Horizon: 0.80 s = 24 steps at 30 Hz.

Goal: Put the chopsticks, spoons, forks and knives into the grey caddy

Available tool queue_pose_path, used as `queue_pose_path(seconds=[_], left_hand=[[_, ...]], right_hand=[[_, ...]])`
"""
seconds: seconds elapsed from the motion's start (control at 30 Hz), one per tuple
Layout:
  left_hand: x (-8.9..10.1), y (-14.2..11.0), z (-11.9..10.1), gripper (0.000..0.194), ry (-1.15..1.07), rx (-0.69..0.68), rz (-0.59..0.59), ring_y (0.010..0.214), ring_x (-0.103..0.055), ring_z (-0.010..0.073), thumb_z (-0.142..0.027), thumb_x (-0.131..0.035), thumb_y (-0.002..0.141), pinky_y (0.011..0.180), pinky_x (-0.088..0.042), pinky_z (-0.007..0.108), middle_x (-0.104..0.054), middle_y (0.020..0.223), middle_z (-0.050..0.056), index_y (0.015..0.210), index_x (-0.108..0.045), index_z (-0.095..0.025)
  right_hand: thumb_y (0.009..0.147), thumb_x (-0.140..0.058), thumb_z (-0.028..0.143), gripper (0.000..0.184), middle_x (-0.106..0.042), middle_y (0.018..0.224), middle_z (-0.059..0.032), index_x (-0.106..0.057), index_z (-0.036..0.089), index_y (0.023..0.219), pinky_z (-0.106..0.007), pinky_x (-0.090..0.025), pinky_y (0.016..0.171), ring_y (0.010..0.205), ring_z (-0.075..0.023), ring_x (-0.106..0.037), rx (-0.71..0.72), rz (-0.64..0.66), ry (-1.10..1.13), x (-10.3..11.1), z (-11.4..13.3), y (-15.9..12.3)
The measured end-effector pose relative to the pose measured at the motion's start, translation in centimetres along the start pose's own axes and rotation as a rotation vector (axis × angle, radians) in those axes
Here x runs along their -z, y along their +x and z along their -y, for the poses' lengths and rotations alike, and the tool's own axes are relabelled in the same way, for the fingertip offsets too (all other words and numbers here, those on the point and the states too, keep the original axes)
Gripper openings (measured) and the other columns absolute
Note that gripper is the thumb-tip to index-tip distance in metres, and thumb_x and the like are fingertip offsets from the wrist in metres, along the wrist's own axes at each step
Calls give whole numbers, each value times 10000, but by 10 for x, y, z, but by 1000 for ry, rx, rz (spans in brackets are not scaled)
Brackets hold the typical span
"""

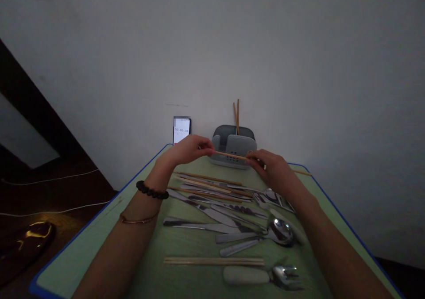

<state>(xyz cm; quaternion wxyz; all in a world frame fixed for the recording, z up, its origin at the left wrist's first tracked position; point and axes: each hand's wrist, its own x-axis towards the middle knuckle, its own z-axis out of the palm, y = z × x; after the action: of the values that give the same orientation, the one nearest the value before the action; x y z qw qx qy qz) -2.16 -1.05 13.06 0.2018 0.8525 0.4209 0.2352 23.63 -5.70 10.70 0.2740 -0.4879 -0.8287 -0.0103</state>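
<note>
My left hand [195,148] pinches one end of a thin wooden chopstick [229,155]. My right hand [269,166] is closed on it farther right, so it lies nearly level between them, in front of a grey cutlery holder [241,145]. Two chopsticks [237,115] stand in the holder, leaning against each other. Beyond my right hand a pale stick end [301,172] shows; whether it belongs to the held chopstick I cannot tell. Below my hands lie loose chopsticks [207,185], table knives [204,226], a shiny spoon [280,231] and other cutlery.
Nearer on the green table [186,281] are a pair of chopsticks [214,261] and a fork [282,276] with a thick white handle. A phone [181,128] showing a timer leans on the wall behind my left hand. Blue edging [348,221] borders the table.
</note>
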Motion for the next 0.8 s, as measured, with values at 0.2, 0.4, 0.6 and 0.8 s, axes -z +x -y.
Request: queue_pose_path(seconds=[0.2,0.4,0.6,0.8], left_hand=[[-1,-1,-1,242,69,-13,-54,676,-582,119,-373,-574,828,618,-425,208,-674,752,14,832,-660,-147],[-8,3,-9,169,103,-63,-37,680,-577,110,-302,-590,826,640,-424,205,-673,756,7,842,-660,-149],[-11,2,-10,191,51,-73,-14,711,-594,116,-307,-555,843,651,-434,207,-684,794,17,867,-662,-151],[-9,2,-10,188,-5,-30,87,732,-621,122,-301,-565,825,679,-457,208,-695,800,21,877,-660,-147]], right_hand=[[917,-458,273,208,-639,938,-73,-638,180,968,-284,-440,692,756,-169,-594,24,-17,4,-3,2,-1],[932,-441,292,236,-650,930,-60,-636,192,1018,-291,-449,715,786,-177,-607,37,50,-17,-6,7,0],[930,-448,290,237,-636,941,-63,-657,196,993,-288,-451,701,765,-172,-606,-2,36,-78,-1,10,0],[926,-459,292,228,-628,956,-58,-661,201,981,-284,-451,730,806,-172,-609,24,19,-69,-1,6,-2]])
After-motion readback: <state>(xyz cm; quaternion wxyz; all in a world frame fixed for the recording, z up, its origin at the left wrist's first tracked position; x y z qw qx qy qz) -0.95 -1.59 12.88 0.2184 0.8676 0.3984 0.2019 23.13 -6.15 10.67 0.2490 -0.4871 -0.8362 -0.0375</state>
